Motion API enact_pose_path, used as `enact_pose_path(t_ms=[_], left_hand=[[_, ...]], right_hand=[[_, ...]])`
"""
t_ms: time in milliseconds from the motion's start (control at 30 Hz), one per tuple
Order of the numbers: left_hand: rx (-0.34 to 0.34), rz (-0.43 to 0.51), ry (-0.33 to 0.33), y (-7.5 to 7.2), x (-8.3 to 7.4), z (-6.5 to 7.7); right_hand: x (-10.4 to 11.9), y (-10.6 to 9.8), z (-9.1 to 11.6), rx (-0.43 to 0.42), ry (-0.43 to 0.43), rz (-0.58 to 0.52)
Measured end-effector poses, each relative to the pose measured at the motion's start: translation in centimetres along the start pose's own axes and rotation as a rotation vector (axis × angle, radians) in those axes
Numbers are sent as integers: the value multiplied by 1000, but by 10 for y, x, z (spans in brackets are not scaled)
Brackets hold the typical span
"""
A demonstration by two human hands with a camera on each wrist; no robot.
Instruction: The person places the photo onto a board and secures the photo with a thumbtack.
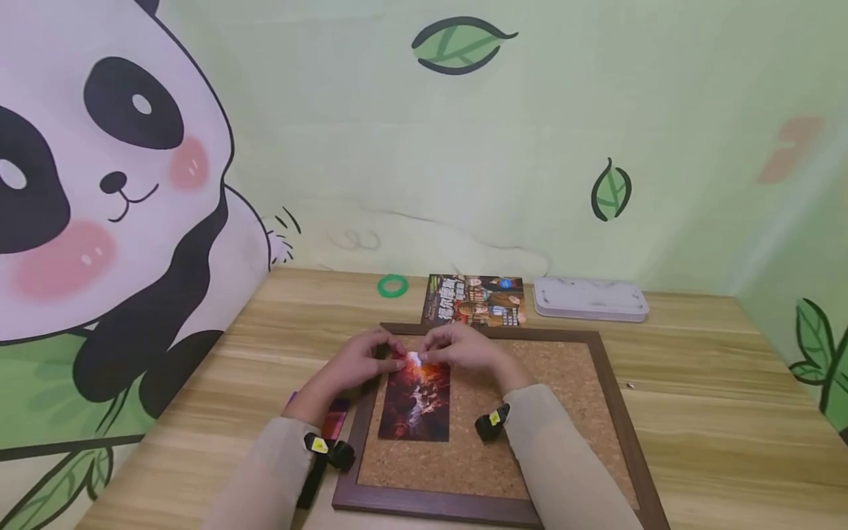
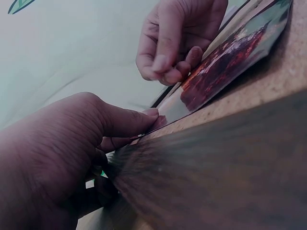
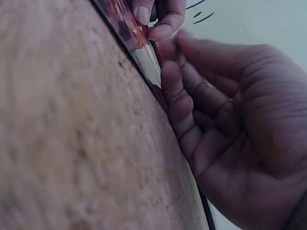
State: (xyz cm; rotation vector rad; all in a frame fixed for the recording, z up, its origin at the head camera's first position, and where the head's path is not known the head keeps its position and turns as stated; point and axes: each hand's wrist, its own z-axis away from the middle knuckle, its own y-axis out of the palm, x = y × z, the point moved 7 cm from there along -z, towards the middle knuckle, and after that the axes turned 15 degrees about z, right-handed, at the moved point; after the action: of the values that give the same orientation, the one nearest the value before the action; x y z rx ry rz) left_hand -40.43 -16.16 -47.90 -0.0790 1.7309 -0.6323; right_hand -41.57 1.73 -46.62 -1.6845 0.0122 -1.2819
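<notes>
A dark red and orange picture card (image 1: 417, 401) lies on the left part of a framed cork board (image 1: 530, 412). My left hand (image 1: 361, 361) grips its upper left corner between thumb and finger, as the left wrist view shows closely at the card's edge (image 2: 175, 109). Close by, my right hand (image 1: 467, 346) is at the card's top edge, with its thumb and fingertips drawn together. In the right wrist view this hand (image 3: 230, 110) has curled fingers touching the edge of the card (image 3: 148, 64). Whether something small sits between its fingertips is hidden.
Behind the board lie a green tape ring (image 1: 392, 285), an illustrated booklet (image 1: 473, 298) and a pale flat case (image 1: 589, 299). A tiny object (image 1: 631, 385) lies right of the frame. Under my left forearm is a purple-and-red item (image 1: 334, 423).
</notes>
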Motion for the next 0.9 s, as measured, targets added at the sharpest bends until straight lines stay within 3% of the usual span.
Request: enact_pose_path(t_ms=[200, 567, 900], left_hand=[[16, -24, -9, 2, -1, -1], [101, -33, -67, 1, -1, 6], [113, 4, -102, 0, -1, 6]], right_hand=[[3, 0, -1, 5, -40, 117], [3, 5, -2, 26, 0, 135], [7, 7, -4, -13, 44, 179]])
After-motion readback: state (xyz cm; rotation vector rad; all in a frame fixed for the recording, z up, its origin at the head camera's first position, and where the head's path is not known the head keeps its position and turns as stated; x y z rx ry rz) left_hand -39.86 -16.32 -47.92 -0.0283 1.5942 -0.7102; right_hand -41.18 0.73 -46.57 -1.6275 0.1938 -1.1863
